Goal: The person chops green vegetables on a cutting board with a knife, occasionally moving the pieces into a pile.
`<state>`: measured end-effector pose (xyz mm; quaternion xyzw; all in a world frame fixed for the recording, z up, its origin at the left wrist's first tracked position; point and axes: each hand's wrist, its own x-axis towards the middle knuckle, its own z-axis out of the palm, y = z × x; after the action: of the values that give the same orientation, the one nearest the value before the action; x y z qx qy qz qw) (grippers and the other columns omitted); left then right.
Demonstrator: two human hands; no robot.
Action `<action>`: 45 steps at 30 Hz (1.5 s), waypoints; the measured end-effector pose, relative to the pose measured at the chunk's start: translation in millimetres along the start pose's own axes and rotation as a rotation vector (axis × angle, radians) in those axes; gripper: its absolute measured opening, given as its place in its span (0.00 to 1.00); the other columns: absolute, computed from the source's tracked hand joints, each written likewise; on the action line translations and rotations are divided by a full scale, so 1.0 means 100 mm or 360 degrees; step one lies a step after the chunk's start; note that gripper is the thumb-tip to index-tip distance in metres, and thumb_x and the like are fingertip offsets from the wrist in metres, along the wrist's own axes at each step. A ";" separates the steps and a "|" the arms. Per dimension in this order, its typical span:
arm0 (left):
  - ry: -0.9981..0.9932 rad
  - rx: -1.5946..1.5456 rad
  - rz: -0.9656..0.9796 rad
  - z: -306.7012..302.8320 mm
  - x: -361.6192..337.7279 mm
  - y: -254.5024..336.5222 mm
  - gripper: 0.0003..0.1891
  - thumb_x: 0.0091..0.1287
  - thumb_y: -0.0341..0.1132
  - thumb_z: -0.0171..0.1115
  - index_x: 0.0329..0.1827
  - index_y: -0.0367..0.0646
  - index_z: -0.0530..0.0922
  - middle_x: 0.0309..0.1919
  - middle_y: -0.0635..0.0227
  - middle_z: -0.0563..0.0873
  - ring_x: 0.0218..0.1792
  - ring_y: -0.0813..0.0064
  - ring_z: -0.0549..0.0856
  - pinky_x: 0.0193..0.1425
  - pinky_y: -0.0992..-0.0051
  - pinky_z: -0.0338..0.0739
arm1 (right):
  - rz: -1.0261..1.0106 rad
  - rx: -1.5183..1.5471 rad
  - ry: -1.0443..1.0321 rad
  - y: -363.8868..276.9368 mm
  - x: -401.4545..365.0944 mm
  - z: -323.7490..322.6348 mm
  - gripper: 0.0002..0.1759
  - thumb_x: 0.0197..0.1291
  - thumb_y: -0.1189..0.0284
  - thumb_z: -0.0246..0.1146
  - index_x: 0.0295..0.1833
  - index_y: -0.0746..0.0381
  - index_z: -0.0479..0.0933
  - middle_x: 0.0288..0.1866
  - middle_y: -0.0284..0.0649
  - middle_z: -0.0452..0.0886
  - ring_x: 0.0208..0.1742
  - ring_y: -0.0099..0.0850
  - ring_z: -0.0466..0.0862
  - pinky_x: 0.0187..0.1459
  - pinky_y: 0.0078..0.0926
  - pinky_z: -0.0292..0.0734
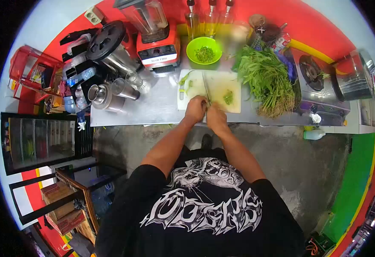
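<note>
A white cutting board (234, 80) lies on the metal counter in front of me. My right hand (216, 117) is closed around the handle of a knife (205, 83), whose blade points away from me across the board. Just left of the blade, my left hand (195, 109) has its fingers curled together near the board's front edge; what they hold is hidden. A small heap of chopped greens (228, 97) sits right of the knife. Some green stems (185, 80) lie at the board's far left. Behind the board stands a lime-green bowl (192, 55) with chopped greens inside.
A large bundle of leafy greens with roots (266, 79) lies right of the board, beside a gas stove (309, 77). A red blender (158, 47) stands at the back left, near metal shakers (99, 94) and glasses. Bottles (211, 23) line the back wall.
</note>
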<state>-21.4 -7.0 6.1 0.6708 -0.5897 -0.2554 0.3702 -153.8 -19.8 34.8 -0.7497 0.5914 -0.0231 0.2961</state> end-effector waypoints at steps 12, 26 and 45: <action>0.0150 0.0416 -0.0024 -0.09 -0.04 0.08 0.05 0.56 0.30 0.73 0.35 0.45 0.88 0.46 0.59 0.85 0.50 0.53 0.82 0.56 0.59 0.79 | 0.0186 -0.0084 0.0226 0.38 0.06 -0.19 0.22 0.75 0.58 0.57 0.51 0.70 0.78 0.47 0.58 0.87 0.48 0.56 0.88 0.51 0.52 0.83; 0.0190 0.0201 0.0114 0.05 0.01 0.18 0.06 0.58 0.26 0.69 0.38 0.42 0.88 0.40 0.56 0.88 0.47 0.51 0.83 0.55 0.57 0.76 | 0.0191 0.0046 0.0290 0.36 -0.13 -0.39 0.26 0.75 0.58 0.55 0.43 0.72 0.84 0.42 0.64 0.87 0.46 0.62 0.87 0.52 0.55 0.82; -0.0408 0.0482 0.0570 -0.52 -0.20 -0.05 0.11 0.55 0.28 0.73 0.41 0.53 0.88 0.58 0.62 0.79 0.63 0.53 0.74 0.67 0.59 0.71 | -0.0097 0.0229 0.0236 0.34 -0.07 -0.23 0.22 0.70 0.57 0.63 0.42 0.69 0.84 0.38 0.60 0.86 0.41 0.61 0.86 0.45 0.55 0.81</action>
<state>18.5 23.1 31.5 0.5658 -0.7725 -0.1776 0.2273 -194.4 -27.0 39.5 -0.7405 0.5853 -0.1299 0.3037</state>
